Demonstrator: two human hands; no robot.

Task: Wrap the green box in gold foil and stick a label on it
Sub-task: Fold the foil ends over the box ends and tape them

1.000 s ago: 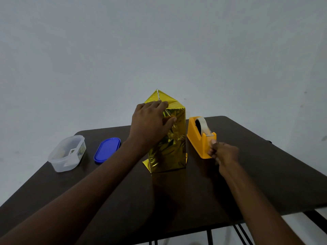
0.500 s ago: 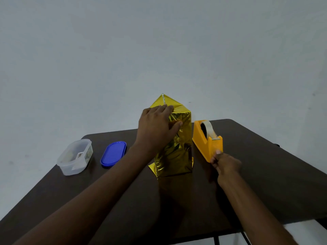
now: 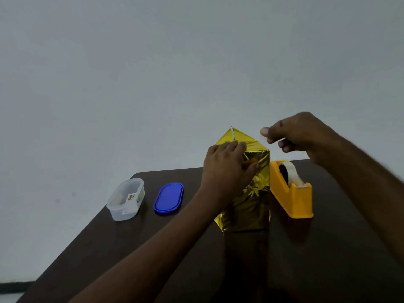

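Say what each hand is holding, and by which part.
The left hand presses the folded flap at the top of the foil-wrapped box. The right hand looks pinched; whether it holds tape cannot be told.

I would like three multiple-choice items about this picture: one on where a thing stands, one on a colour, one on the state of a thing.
1. Where does the tape dispenser stand?
A. right of the foil-wrapped box
B. left of the clear tub
C. on top of the box

2. What colour is the loose oval lid on the table?
A. red
B. blue
C. white

3. In what state is the clear plastic tub?
A. closed with its lid
B. lying upside down
C. open, without a lid

Answers:
1 A: the orange tape dispenser stands on the table just right of the foil-wrapped box, which the left hand holds near its top while the right hand is raised above the dispenser.
2 B: the lid is plainly blue.
3 C: the clear plastic tub stands upright with its mouth open, and the lid lies beside it.
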